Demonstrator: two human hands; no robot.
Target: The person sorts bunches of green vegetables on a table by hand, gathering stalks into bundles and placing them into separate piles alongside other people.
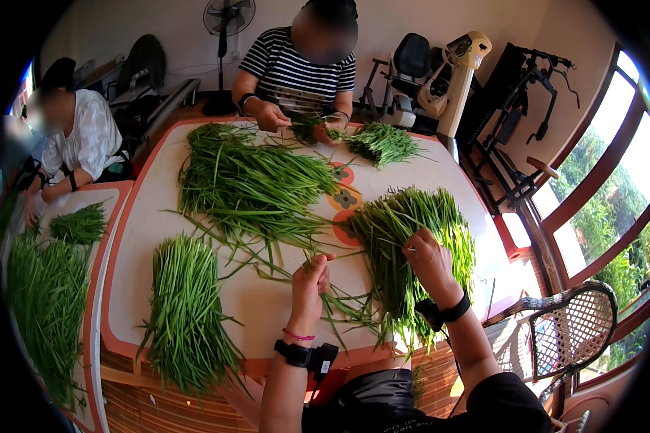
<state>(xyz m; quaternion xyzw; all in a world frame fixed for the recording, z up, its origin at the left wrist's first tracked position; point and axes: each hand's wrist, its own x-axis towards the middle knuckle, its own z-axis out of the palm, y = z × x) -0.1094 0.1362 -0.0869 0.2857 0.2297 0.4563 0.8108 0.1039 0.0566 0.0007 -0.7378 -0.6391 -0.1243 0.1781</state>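
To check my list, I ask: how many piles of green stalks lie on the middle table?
4: a near-left pile, a large far-left pile, a right-side pile under the right hand, and a small far-right pile. Others may be hidden.

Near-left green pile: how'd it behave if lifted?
The near-left pile would probably sag; its ends hang past the table's edge. It might shed stalks, as no tie shows. Individual stalks look thin, so likely light and bendy.
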